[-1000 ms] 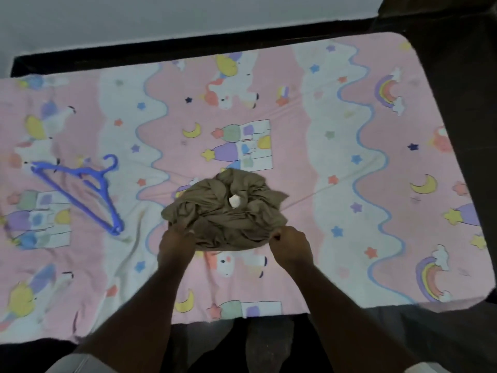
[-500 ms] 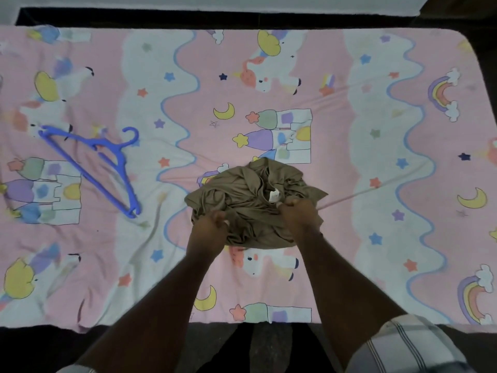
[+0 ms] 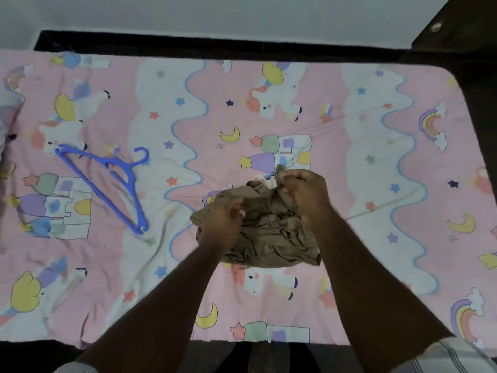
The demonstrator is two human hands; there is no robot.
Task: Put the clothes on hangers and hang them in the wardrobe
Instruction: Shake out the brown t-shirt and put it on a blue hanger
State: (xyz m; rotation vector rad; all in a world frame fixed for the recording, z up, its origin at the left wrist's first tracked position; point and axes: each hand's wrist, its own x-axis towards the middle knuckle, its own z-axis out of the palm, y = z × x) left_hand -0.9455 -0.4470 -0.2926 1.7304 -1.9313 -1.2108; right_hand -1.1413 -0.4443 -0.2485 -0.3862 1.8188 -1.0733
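Little is done yet: the crumpled brown cloth garment (image 3: pixel 271 232) lies bunched on the pink unicorn-print bed (image 3: pixel 376 278), both hands' grip, left hand (image 3: pixel 224 222) and right hand (image 3: pixel 306 196), clutching its folds, while the blue plastic hanger (image 3: pixel 113 184) lies untouched, well apart.

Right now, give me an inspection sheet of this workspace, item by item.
Surface: bed sheet, pink and white, printed with unicorns, rainbows and stars, wrinkled.
Job's things: brown garment bunched up mid-bed; blue plastic hanger lying flat to its left, apart.
Clutter: nothing seen.
Hands: left hand grips the garment's left side; right hand pinches fabric near its pale label.
Cables: nothing seen.
Surroundings: dark bed frame, pale wall beyond.
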